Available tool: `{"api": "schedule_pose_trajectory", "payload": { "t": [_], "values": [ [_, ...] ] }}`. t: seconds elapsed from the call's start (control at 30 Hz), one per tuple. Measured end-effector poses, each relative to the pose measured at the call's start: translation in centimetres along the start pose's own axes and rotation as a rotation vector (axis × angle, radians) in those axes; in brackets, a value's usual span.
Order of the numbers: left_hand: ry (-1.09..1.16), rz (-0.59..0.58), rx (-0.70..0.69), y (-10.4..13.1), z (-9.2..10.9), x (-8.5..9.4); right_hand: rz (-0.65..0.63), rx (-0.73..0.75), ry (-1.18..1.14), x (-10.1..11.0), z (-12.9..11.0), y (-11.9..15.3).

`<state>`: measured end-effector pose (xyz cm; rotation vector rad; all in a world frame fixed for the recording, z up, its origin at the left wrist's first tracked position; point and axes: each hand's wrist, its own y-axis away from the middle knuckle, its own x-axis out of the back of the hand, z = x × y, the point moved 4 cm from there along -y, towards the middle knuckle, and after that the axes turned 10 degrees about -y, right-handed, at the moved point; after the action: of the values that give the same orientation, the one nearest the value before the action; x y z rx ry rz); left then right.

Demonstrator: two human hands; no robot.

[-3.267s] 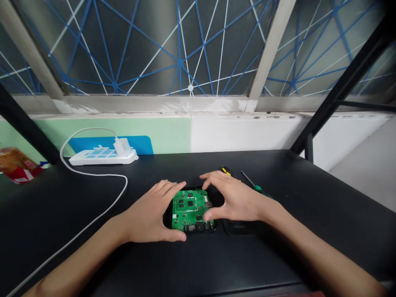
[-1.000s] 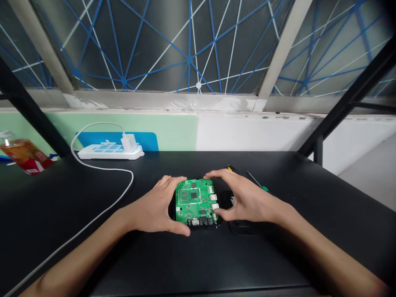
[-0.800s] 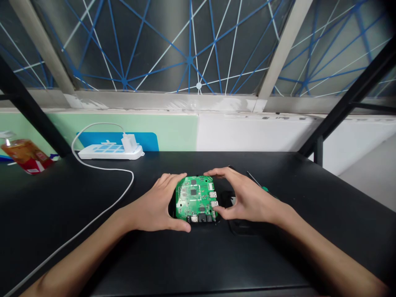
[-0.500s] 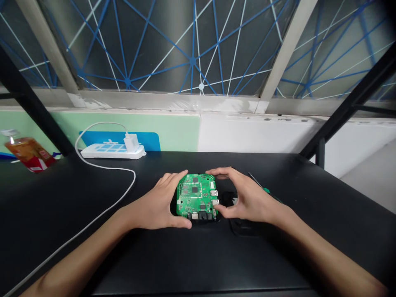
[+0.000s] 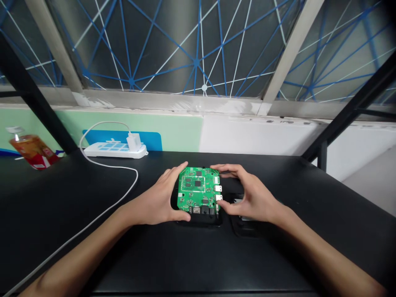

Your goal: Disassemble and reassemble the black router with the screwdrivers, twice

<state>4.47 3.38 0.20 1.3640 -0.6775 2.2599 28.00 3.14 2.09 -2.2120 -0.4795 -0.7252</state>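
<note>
A green circuit board (image 5: 192,198), with chips on top and metal ports along its right and near edges, is held between my hands. My left hand (image 5: 161,198) grips its left side, fingers at the far corner and thumb by the near edge. On the right side, my right hand (image 5: 247,189) pinches it, with the thumb by the ports and fingers at the far corner. Below the board lies a black plastic case (image 5: 201,222), its near rim showing. Partly behind my right hand is another black part (image 5: 246,229) with a pale piece on it.
A white power strip (image 5: 116,150) with a plugged-in charger (image 5: 134,141) stands at the back of the black table (image 5: 185,260). The charger's white cable (image 5: 114,201) runs down the left side. A drink bottle (image 5: 32,150) is at the far left.
The circuit board has risen and shifted away from me in both hands, so more of the black case's near rim shows. The green tool near my right wrist is now mostly hidden.
</note>
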Motion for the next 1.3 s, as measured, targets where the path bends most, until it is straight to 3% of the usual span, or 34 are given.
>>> {"api": "schedule_pose_trajectory", "payload": {
  "t": [0.2,0.5,1.3],
  "values": [
    [-0.097,0.127,-0.103,-0.3,0.4,0.5,-0.030,-0.007,0.026,0.1,-0.4,0.1],
    [-0.185,0.271,-0.199,-0.5,0.6,1.0,-0.094,-0.055,0.221,-1.8,-1.2,0.2],
    [-0.246,0.243,-0.178,-0.5,0.4,0.3,-0.078,-0.037,0.296,-2.2,-1.1,0.1]
  ]
}}
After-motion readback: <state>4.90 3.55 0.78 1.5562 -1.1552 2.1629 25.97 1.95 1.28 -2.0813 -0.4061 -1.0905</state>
